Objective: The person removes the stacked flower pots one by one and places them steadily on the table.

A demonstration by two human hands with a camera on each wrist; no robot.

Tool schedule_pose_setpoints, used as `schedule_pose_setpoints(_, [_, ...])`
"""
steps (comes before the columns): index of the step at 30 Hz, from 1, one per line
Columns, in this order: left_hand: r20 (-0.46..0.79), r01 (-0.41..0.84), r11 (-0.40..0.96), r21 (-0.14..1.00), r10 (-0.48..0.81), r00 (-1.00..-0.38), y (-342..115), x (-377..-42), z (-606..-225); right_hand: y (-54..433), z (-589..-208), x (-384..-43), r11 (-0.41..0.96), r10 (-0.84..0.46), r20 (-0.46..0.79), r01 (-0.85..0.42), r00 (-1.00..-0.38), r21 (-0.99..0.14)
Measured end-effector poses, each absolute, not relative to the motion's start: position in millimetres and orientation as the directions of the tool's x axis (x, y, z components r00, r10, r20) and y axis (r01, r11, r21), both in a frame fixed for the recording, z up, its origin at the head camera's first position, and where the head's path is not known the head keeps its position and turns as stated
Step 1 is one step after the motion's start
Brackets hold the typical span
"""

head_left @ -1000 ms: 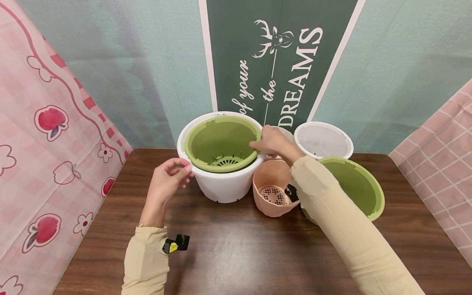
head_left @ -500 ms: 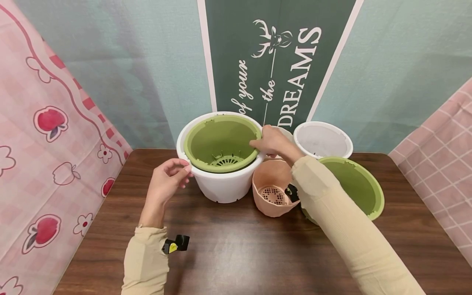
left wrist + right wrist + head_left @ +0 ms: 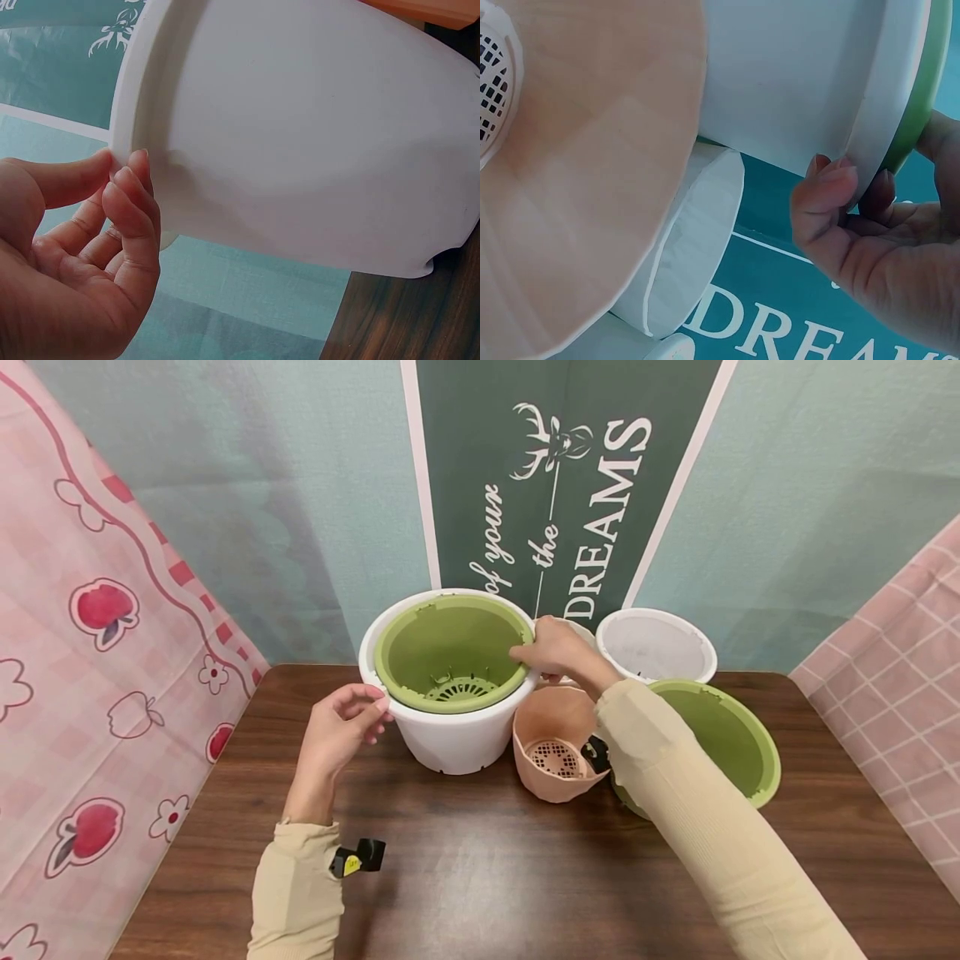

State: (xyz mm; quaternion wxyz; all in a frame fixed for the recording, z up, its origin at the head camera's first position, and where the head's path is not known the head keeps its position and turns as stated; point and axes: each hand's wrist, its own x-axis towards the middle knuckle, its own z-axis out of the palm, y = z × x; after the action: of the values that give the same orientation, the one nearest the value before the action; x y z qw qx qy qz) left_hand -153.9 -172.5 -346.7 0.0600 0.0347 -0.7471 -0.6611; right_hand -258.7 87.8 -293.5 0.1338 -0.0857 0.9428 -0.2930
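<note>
A green flower pot (image 3: 450, 643) with a slotted base sits nested inside a larger white flower pot (image 3: 457, 743) on the table. My left hand (image 3: 341, 727) pinches the white pot's rim at the near left, thumb on top and fingertips underneath, as the left wrist view shows. On the opposite side, my right hand (image 3: 558, 652) grips both rims together. Its thumb lies over the green rim (image 3: 930, 75), and its fingers curl under the white rim (image 3: 885, 97). The green pot's outer wall is hidden inside the white one.
A peach pot (image 3: 551, 727) with a grid base stands close to the right of the nested pair, under my right forearm. Further right are a white pot (image 3: 656, 643) and another green pot (image 3: 731, 735), partly covered by my sleeve. A pale pot (image 3: 686, 240) stands behind the peach one.
</note>
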Motion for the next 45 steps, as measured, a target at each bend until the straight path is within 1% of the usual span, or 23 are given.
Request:
schedule_pose_setpoints(7, [-0.016, -0.034, 0.12, 0.992, -0.151, -0.988, -170.1, -154.8, -343.3, 90.1, -292.5, -258.2, 0.806, -0.255, -0.229, -0.076, -0.94, -0.587])
schedule_pose_setpoints(12, [-0.004, -0.023, 0.128, 0.991, -0.145, -0.989, -170.2, -155.2, -343.6, 92.4, -289.7, -258.1, 0.82, -0.276, -0.253, -0.09, -0.927, -0.564])
schedule_pose_setpoints(20, [0.001, -0.02, 0.142, 0.99, -0.145, -0.989, -170.9, -156.3, -344.9, 91.3, -284.8, -257.0, 0.864, -0.269, -0.235, -0.125, -0.934, -0.488])
schedule_pose_setpoints(28, [0.009, -0.009, 0.131, 0.991, -0.136, -0.991, -170.7, -153.9, -342.1, 91.1, -283.3, -256.7, 0.857, -0.277, -0.213, -0.141, -0.937, -0.496])
schedule_pose_setpoints(30, [0.039, 0.023, 0.13, 0.991, -0.123, -0.992, -174.8, -158.1, -350.6, 91.5, -283.5, -256.8, 0.853, -0.276, -0.211, -0.138, -0.938, -0.503])
schedule_pose_setpoints(31, [0.058, 0.048, 0.101, 0.994, -0.102, -0.993, -175.2, -157.6, -351.6, 91.7, -283.8, -256.9, 0.853, -0.274, -0.207, -0.138, -0.939, -0.503])
schedule_pose_setpoints(34, [0.137, 0.137, 0.013, 0.99, -0.044, -0.99, -192.7, -177.0, -389.8, 92.3, -284.5, -256.7, 0.849, -0.274, -0.2, -0.139, -0.941, -0.51])
schedule_pose_setpoints(36, [0.149, 0.15, -0.015, 0.989, -0.034, -0.988, -198.7, -184.0, -403.5, 92.5, -285.0, -256.4, 0.845, -0.27, -0.201, -0.132, -0.942, -0.519])
schedule_pose_setpoints(37, [0.143, 0.144, -0.009, 0.99, -0.038, -0.989, -199.9, -185.6, -406.5, 92.5, -285.2, -256.2, 0.841, -0.268, -0.203, -0.127, -0.942, -0.526])
schedule_pose_setpoints(38, [0.137, 0.136, 0.027, 0.99, -0.055, -0.989, -202.7, -189.9, -412.8, 92.8, -285.4, -256.1, 0.837, -0.267, -0.207, -0.119, -0.941, -0.535])
schedule_pose_setpoints(40, [0.111, 0.106, 0.063, 0.992, -0.079, -0.991, -198.6, -185.4, -404.1, 93.2, -285.9, -255.9, 0.826, -0.263, -0.217, -0.103, -0.94, -0.555])
schedule_pose_setpoints(45, [0.126, 0.123, 0.044, 0.991, -0.079, -0.989, -198.4, -184.7, -403.1, 95.6, -288.3, -256.3, 0.784, -0.275, -0.232, -0.078, -0.933, -0.615])
